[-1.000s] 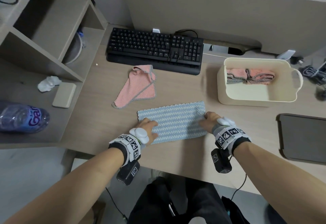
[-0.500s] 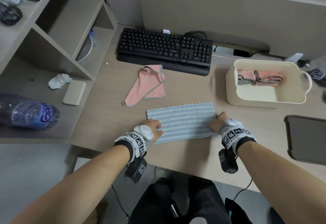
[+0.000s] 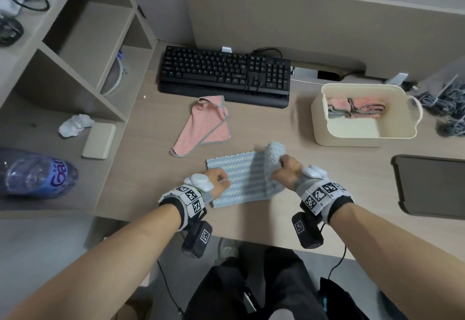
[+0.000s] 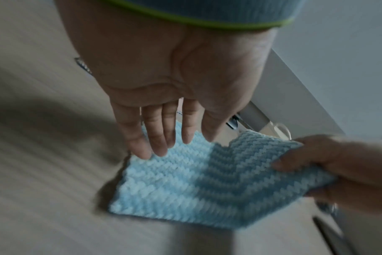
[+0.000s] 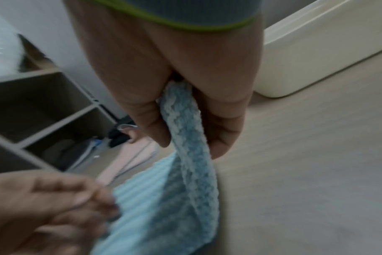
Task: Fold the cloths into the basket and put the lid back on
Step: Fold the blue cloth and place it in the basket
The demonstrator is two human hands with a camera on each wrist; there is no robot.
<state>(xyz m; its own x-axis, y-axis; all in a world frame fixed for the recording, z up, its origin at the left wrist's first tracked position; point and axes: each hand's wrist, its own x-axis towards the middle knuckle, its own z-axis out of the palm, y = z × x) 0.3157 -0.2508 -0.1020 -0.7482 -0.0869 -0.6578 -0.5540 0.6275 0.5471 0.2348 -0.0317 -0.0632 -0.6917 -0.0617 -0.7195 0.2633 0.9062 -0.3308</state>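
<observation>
The blue cloth [image 3: 241,181] lies on the bench [image 3: 327,181] in front of the person, its long axis running left to right. The right hand [image 3: 286,173] has a tight grip on the cloth's right end, thumb and fingers pinching it, and that end is lifted off the bench and curled over toward the left. The left hand [image 3: 216,181] has no grip: its straight fingers [image 4: 161,138] press the cloth's left edge flat. A pink cloth [image 3: 206,126] lies beyond, near the keyboard [image 3: 224,73]. The open basket [image 3: 324,113] stands to the right, folded cloths [image 3: 357,108] along its far wall.
</observation>
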